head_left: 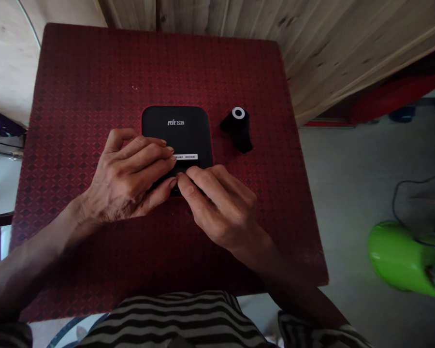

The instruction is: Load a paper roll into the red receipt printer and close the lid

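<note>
A worktop (pixel 94 63) with a dark red, diamond-patterned surface carries the items; a wall of pale wooden planks (pixel 217 17) stands beyond it.

Grip, left: the left hand (pixel 130 169) lies palm-down with its fingers bent over the near-left part of a flat black square device with rounded corners and a thin reddish edge (pixel 181 137). Grip, right: the right hand (pixel 224 208) brings its thumb and forefinger close together over the near edge, just beside the left thumb. Whether either hand clasps a part or merely rests there cannot be told; the fingers hide the contact.

Technique: the left hand appears suited to steadying. Keep its pressure even so that the device stays flat, and confine fine work to the right fingertips. Keep both thumbs from crossing, and avoid prying against the edge. Lift the fingers slightly if sight of the contact is needed.

Directly ahead of the fingertips is a narrow white label with dark print (pixel 188 156); farther ahead, white lettering (pixel 176 123). Ahead and right of the grip, apart from the device, stands a black object topped by a white ring (pixel 241 135). Well to the right, on the floor, is a bright green plastic container (pixel 395 256).
</note>
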Demonstrator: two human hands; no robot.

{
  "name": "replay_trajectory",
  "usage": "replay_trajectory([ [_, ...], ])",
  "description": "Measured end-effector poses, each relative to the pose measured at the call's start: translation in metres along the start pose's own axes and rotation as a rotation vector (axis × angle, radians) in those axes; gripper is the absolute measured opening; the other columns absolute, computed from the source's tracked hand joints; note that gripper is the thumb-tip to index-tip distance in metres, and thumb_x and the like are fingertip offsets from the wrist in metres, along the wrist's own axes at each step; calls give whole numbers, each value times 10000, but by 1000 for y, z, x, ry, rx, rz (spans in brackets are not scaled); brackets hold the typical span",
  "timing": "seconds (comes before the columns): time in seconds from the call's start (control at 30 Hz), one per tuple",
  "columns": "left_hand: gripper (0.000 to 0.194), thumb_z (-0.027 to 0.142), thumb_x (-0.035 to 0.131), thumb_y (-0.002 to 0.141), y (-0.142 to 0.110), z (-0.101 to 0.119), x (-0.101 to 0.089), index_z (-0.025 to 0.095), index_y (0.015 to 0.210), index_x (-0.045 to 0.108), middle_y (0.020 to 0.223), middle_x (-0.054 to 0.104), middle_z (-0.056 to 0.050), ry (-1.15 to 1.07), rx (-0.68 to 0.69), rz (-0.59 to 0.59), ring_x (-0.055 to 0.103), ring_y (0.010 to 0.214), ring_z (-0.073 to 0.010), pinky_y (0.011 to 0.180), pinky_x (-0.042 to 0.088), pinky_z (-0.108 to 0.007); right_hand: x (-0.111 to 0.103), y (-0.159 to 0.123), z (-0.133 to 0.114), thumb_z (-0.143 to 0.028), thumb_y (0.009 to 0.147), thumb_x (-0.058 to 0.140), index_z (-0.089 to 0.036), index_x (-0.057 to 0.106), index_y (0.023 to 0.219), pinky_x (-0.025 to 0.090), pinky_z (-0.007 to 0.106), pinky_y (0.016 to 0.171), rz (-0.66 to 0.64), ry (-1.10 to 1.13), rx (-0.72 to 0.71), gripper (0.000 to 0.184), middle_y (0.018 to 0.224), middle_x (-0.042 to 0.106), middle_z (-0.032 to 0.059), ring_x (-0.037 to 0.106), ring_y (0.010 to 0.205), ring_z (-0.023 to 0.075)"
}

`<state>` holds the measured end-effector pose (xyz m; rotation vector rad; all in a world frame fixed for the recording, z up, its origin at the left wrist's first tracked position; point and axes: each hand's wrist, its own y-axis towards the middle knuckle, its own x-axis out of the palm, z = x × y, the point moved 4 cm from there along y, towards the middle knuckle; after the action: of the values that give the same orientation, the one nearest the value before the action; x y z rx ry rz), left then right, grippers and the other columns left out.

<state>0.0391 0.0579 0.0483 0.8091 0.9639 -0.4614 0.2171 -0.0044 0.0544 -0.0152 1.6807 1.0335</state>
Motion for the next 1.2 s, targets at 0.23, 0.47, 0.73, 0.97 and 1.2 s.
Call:
replay_trajectory([
  [0.23,326,425,586,1084,-4,1,-9,318,1371,697,1374,786,-52,-102,-12,11,736,1301,-329,1110,517,-581,-16,-13,4,-155,1020,719,-193,707,1302,629,371,786,-1,109,105,284,1120,819,97,729,862,206],
  [0.47,293,282,643,1060,-40,-4,-41,382,1322,729,1199,782,24,25,-290,279,737,1094,-229,989,593,-460,-24,-56,20,-146,1008,713,-259,736,1159,617,362,744,104,151,352,190,992,796,57,749,826,209],
  [0.73,621,454,703,1005,-69,6,-1,441,1595,510,1326,746,-69,74,-162,182,740,1140,-329,925,619,-524,12,-108,19,-191,1060,616,-258,543,731,432,301,521,-37,376,669,344,643,611,-36,567,526,137],
  [0.97,485,464,738,1018,-59,-2,2,322,1461,604,1227,756,-106,161,-16,213,751,1071,-305,869,610,-478,18,-110,21,-196,1067,612,-237,576,715,408,274,533,-51,408,713,356,636,620,-39,565,520,114],
  [1.2,487,495,811,986,-58,-3,-1,197,1346,674,1166,746,-129,192,75,256,741,1037,-272,851,595,-418,20,-115,21,-215,1091,600,-227,566,710,399,262,572,-88,394,726,382,650,620,-39,551,547,95],
])
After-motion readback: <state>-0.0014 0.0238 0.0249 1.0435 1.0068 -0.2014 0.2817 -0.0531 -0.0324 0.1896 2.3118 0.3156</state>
